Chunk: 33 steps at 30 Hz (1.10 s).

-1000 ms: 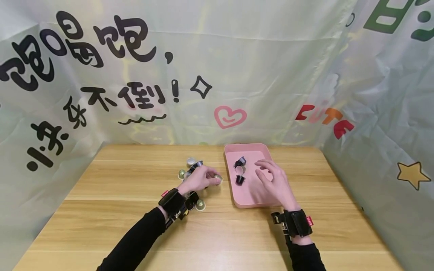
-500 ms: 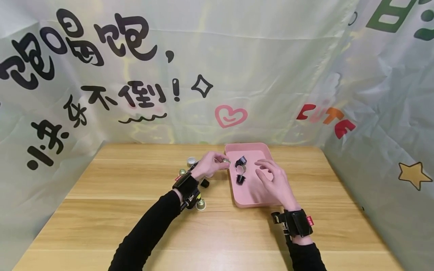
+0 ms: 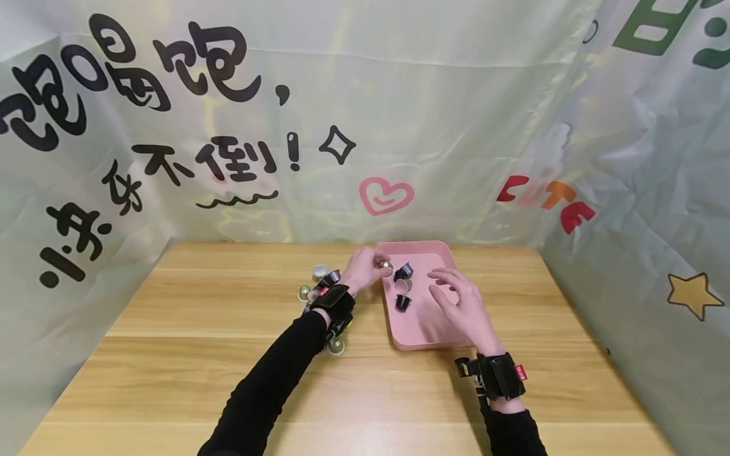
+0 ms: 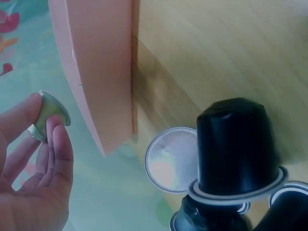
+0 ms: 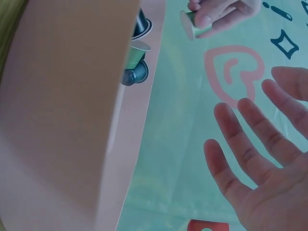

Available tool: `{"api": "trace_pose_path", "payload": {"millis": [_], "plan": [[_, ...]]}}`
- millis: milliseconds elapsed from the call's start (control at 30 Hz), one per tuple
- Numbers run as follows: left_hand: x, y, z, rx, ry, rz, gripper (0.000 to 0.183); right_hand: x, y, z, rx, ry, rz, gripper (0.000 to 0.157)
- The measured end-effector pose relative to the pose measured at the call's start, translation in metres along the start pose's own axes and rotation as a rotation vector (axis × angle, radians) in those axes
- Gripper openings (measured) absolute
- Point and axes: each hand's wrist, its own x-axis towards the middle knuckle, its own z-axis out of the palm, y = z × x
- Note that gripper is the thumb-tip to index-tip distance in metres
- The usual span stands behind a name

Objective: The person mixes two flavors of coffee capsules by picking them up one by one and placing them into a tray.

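In the head view my left hand [image 3: 364,271] is at the left rim of the pink tray [image 3: 430,326], pinching a green coffee capsule [image 4: 49,111] between thumb and fingers. The left wrist view shows that capsule's silvery rim facing away from the palm. My right hand [image 3: 464,307] hovers over the tray's right side, fingers spread and holding nothing. Inside the tray lie a dark blue capsule [image 3: 403,272], a capsule with its pale lid showing [image 3: 403,285] and a black capsule [image 3: 402,303].
Left of the tray, more capsules lie on the wooden table [image 3: 199,354], partly hidden by my left wrist. Among them are a black capsule [image 4: 236,149], a silver-lidded one [image 4: 172,160] and a green one [image 3: 336,345]. A printed curtain [image 3: 445,126] stands behind the table.
My left hand has carried the green capsule rightward and away from me, from the table beside the pile to the tray's left rim. The right hand stays where it was.
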Motion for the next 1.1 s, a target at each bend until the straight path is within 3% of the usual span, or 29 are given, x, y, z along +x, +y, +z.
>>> {"api": "trace_pose_path", "payload": {"millis": [100, 233, 400, 600, 767, 967, 1100], "plan": [[0.002, 0.002, 0.003, 0.075, -0.003, 0.014, 0.037, 0.0, 0.0, 0.0, 0.01, -0.002, 0.002, 0.028], [0.001, 0.002, 0.004, 0.08, -0.003, 0.001, 0.043, 0.0, 0.001, 0.001, 0.01, 0.001, -0.001, 0.029], [-0.011, 0.0, 0.001, 0.088, 0.048, 0.037, 0.044, 0.0, 0.001, 0.002, 0.004, 0.01, -0.002, 0.028], [-0.044, -0.009, -0.016, 0.066, -0.004, 0.024, 0.043, -0.001, 0.001, 0.001, 0.002, 0.011, 0.005, 0.028], [-0.077, -0.029, -0.036, 0.067, -0.031, 0.028, 0.042, 0.001, 0.0, 0.001, 0.007, -0.007, 0.009, 0.029], [-0.114, -0.045, -0.053, 0.121, 0.014, 0.004, 0.04, 0.002, -0.002, 0.004, 0.008, -0.011, -0.002, 0.029], [-0.13, -0.049, -0.056, 0.15, 0.027, 0.027, 0.039, 0.001, -0.002, 0.007, 0.0, -0.003, -0.031, 0.028]]}}
